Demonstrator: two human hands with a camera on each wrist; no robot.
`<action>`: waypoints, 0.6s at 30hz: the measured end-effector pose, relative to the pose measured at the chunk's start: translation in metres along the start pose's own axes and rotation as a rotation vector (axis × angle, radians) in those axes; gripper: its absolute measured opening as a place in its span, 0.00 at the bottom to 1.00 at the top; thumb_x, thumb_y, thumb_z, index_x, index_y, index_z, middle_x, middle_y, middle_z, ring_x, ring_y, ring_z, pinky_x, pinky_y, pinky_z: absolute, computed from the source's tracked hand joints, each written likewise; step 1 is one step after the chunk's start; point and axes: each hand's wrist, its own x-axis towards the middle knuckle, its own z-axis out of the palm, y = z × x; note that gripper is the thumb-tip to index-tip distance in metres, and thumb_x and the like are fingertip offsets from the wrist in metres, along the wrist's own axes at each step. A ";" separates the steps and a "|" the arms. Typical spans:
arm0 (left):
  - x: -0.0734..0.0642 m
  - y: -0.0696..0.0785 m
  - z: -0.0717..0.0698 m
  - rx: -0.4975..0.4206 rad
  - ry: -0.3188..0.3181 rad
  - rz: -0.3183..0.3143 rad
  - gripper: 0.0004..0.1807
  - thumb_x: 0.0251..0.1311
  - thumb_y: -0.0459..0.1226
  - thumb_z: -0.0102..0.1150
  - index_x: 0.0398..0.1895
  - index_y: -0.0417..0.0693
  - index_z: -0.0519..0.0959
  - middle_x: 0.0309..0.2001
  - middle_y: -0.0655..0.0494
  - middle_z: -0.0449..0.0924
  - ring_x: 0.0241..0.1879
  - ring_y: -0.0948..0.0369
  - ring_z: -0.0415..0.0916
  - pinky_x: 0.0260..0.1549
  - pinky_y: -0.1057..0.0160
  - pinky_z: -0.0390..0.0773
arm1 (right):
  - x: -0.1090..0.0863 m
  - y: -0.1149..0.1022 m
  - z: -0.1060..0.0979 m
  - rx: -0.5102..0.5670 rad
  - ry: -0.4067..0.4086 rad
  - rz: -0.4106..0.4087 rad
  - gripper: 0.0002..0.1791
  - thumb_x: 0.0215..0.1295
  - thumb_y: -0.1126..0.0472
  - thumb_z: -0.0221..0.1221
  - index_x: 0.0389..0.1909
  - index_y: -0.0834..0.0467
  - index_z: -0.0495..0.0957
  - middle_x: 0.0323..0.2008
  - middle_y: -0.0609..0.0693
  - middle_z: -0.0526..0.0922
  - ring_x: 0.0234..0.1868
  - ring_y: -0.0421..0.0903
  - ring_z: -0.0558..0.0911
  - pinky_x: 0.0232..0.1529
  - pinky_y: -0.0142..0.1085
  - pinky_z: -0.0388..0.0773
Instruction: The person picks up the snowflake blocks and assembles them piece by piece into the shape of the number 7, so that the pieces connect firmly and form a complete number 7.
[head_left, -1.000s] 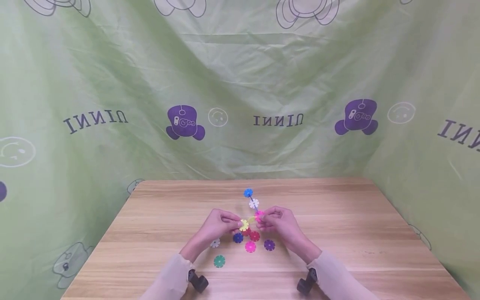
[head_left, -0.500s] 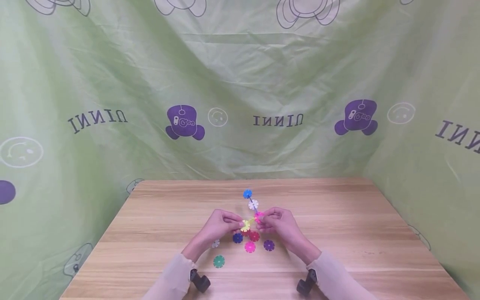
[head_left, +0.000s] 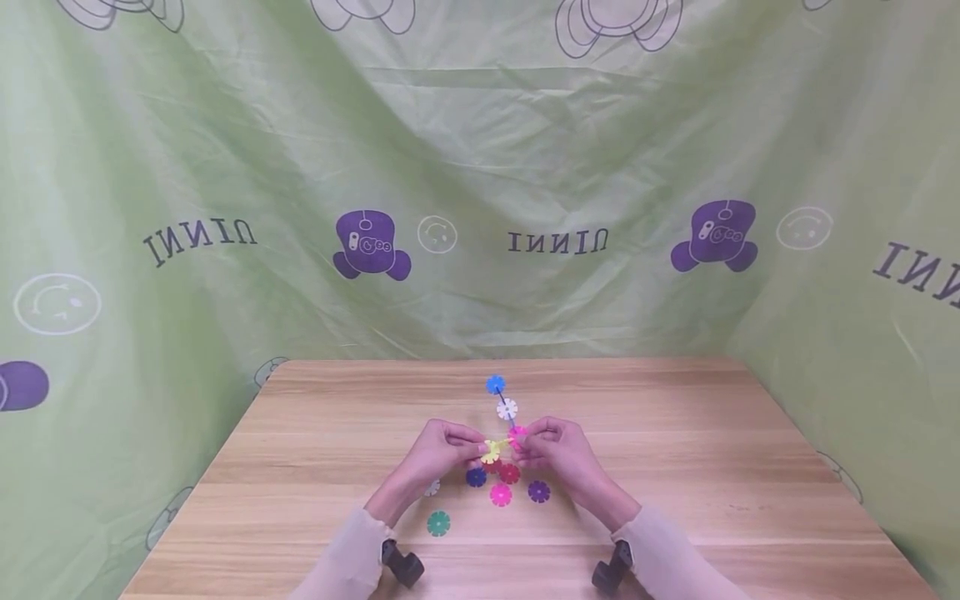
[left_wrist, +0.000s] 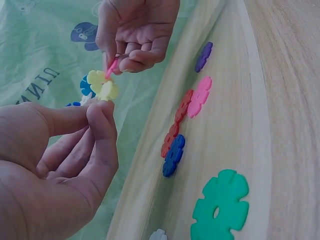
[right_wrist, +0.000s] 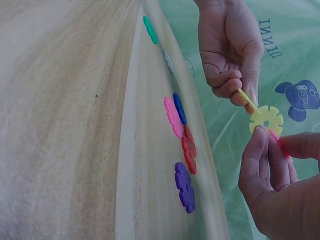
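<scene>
A chain of notched plastic snowflake discs is held up over the table between both hands. My left hand (head_left: 442, 447) pinches a yellow disc (head_left: 491, 452) between thumb and index finger. My right hand (head_left: 558, 447) pinches a pink disc (head_left: 517, 436) in the same way. Between these two sits a second yellow disc (right_wrist: 266, 120), face-on in the right wrist view, joined to the first yellow one and meeting the pink one. Beyond the pink disc the chain runs away to a white disc (head_left: 507, 409) and a light blue disc (head_left: 495, 384) at its far end.
Below the hands, loose discs lie on the wooden table (head_left: 712, 475): green (left_wrist: 220, 207), white (head_left: 432, 488), dark blue (left_wrist: 173, 155), purple (right_wrist: 184, 187), pink (head_left: 501, 495) and two red ones (head_left: 510, 473). A printed green curtain (head_left: 465, 167) surrounds the table's back and sides.
Both hands stay almost in place with the same grips. The middle yellow disc has tilted and looks thinner in the head view; the chain's far end has shifted slightly.
</scene>
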 end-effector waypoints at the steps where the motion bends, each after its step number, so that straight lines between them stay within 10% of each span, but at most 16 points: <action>1: 0.000 0.001 0.000 0.001 0.003 0.001 0.12 0.63 0.29 0.70 0.47 0.31 0.86 0.38 0.41 0.92 0.32 0.61 0.90 0.42 0.58 0.91 | 0.000 0.000 0.000 -0.004 -0.001 0.000 0.10 0.71 0.70 0.59 0.49 0.71 0.76 0.38 0.60 0.91 0.38 0.48 0.91 0.47 0.41 0.90; 18: -0.002 0.000 0.004 0.047 0.036 0.006 0.11 0.61 0.30 0.71 0.45 0.34 0.88 0.36 0.45 0.92 0.30 0.64 0.87 0.37 0.64 0.89 | 0.000 -0.001 0.006 -0.030 0.025 0.011 0.08 0.70 0.71 0.59 0.47 0.70 0.76 0.34 0.56 0.90 0.34 0.46 0.90 0.43 0.39 0.90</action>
